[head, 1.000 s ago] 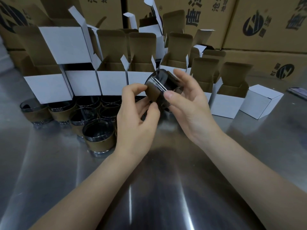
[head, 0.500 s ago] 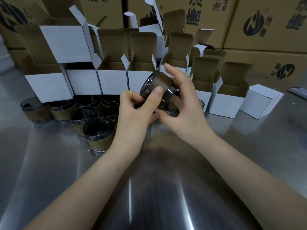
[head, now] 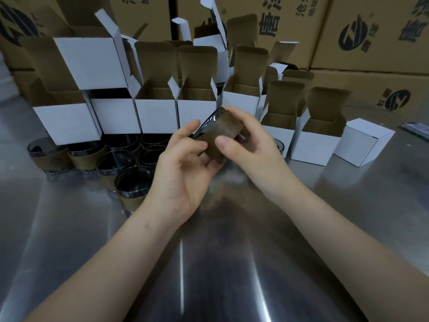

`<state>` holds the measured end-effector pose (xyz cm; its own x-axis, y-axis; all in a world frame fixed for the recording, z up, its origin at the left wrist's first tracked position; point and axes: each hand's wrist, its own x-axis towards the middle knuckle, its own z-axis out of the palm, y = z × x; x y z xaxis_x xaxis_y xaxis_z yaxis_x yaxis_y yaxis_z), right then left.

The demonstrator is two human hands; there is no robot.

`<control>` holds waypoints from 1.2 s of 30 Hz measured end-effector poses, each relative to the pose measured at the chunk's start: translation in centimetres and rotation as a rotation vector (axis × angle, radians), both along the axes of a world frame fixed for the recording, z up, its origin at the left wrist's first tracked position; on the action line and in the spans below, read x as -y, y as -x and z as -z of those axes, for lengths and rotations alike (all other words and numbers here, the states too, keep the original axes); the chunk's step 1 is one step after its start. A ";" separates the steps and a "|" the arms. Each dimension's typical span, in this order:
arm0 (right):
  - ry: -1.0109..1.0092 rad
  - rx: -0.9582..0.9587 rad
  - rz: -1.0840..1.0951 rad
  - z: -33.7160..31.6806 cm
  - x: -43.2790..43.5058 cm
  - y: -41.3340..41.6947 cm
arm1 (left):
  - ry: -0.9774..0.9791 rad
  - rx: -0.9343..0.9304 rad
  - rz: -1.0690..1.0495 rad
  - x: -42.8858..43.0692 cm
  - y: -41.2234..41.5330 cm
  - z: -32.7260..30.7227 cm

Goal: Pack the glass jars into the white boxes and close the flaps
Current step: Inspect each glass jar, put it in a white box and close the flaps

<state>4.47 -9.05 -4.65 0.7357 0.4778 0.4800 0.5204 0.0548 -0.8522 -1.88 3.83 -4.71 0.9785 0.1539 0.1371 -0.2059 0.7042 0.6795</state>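
a steel counter (head: 69, 228) is seen, backed by stacked brown cartons (head: 371, 31). above its middle a glass jar (head: 222, 133) in a brown paper sleeve is held tilted on its side, gripped between the curled fingers and thumbs of the left hand (head: 183, 173) and the right hand (head: 253, 147) — both closed round it. the step in hand is judged to be the readying of one jar for packing. next it would have to be turned upright and lowered into an open white box (head: 197, 112) just behind, then the flaps tucked in. toward the left edge more sleeved jars (head: 132, 182) stand unpacked. the boxes in the row have their lids raised — their contents cannot be made out. one closed box (head: 366, 142) sits near the right edge.
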 end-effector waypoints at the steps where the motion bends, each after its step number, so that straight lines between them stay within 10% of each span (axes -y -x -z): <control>1: 0.005 0.026 0.006 0.0 0.0 0.1 | 0.023 0.008 0.016 -0.2 0.0 -0.1; 15: 0.121 0.549 0.150 0.2 -0.2 0.5 | -0.242 0.108 0.026 -0.7 -0.2 0.3; 23: 0.146 -0.035 0.060 -0.3 0.2 -0.4 | -0.172 0.086 -0.045 -0.6 -0.3 0.4; 30: -0.240 -0.505 -0.198 -0.7 -0.1 -0.3 | -0.411 0.128 -0.082 0.1 -0.2 0.5; 36: -0.372 -0.591 -0.077 -0.9 0.5 -0.9 | -1.139 0.130 -0.559 -0.5 -1.1 -0.4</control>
<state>5.40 -9.59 -3.72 0.8946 0.4203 0.1515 -0.0416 0.4159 -0.9085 -0.79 4.37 -4.34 0.7882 0.2716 0.5522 -0.3951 -0.4646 0.7925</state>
